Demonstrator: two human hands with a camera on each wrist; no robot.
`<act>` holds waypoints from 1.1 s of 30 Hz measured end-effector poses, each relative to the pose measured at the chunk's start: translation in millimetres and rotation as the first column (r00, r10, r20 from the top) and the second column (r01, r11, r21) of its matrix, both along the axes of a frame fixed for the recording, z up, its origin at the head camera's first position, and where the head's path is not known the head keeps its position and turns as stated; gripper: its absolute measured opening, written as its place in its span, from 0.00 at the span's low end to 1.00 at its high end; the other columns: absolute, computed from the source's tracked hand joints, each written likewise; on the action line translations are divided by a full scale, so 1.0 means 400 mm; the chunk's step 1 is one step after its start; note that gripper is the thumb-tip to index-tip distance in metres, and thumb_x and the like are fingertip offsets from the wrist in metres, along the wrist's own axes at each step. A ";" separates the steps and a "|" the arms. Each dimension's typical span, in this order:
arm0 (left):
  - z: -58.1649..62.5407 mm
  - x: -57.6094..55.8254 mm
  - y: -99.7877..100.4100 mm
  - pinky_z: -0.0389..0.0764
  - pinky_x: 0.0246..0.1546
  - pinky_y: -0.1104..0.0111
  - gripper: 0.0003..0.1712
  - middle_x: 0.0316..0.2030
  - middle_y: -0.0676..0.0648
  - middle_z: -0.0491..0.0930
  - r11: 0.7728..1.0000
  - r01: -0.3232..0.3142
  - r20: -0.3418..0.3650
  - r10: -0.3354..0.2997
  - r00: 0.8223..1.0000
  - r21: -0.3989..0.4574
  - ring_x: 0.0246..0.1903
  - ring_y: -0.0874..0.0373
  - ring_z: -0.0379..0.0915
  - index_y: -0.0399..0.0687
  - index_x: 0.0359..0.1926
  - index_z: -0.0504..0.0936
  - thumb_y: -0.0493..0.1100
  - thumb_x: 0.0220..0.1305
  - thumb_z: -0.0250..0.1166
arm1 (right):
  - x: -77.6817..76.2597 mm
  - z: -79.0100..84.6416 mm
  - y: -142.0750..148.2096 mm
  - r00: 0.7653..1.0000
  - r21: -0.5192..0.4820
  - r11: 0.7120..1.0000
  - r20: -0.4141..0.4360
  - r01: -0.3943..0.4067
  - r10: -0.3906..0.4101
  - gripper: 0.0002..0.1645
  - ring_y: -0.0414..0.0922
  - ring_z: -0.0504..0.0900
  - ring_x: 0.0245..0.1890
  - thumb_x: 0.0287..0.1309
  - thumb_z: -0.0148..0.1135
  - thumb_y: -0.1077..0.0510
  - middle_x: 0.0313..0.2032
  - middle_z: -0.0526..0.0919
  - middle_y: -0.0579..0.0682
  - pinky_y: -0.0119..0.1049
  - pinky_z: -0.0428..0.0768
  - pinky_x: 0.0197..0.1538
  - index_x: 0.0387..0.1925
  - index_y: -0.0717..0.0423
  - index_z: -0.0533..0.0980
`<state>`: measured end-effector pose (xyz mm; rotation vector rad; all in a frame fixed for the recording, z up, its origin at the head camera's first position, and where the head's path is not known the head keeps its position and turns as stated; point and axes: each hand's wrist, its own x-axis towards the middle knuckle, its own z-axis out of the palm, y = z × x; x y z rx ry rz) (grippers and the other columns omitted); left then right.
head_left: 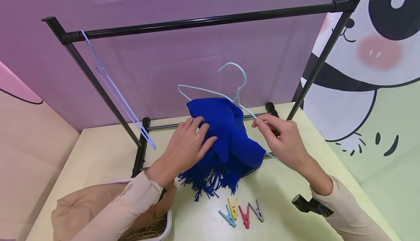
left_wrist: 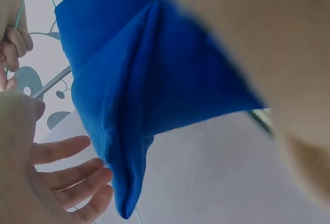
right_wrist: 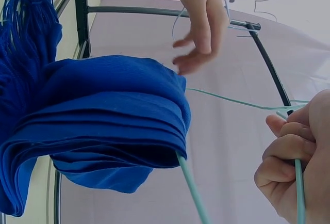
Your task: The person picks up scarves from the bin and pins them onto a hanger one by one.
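Beneath the black rail [head_left: 203, 23], a blue scarf [head_left: 226, 120] lies folded over a pale blue hanger [head_left: 237, 97] whose hook points up toward the rail, apart from it, its length slanting down toward the rail's right end; on that side the right hand [head_left: 283, 139] grips it, fingers curled, while the left hand [head_left: 185, 144], loosely spread and empty, is by the scarf toward the rail's left, contact unclear

Mint hanger [head_left: 237, 97] (partly) behind scarf [head_left: 226, 128]
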<state>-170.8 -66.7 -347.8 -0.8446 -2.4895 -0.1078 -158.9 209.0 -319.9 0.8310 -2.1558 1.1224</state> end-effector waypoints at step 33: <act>-0.182 0.018 0.049 0.78 0.34 0.68 0.28 0.37 0.50 0.79 0.812 -0.185 0.703 -0.336 0.626 0.553 0.32 0.60 0.75 0.45 0.63 0.68 0.51 0.69 0.64 | 0.031 0.019 0.007 0.996 -0.031 0.997 0.053 -0.070 0.072 0.13 0.35 0.59 0.14 0.62 0.58 0.73 0.14 0.64 0.40 0.29 0.59 0.20 0.38 0.56 0.84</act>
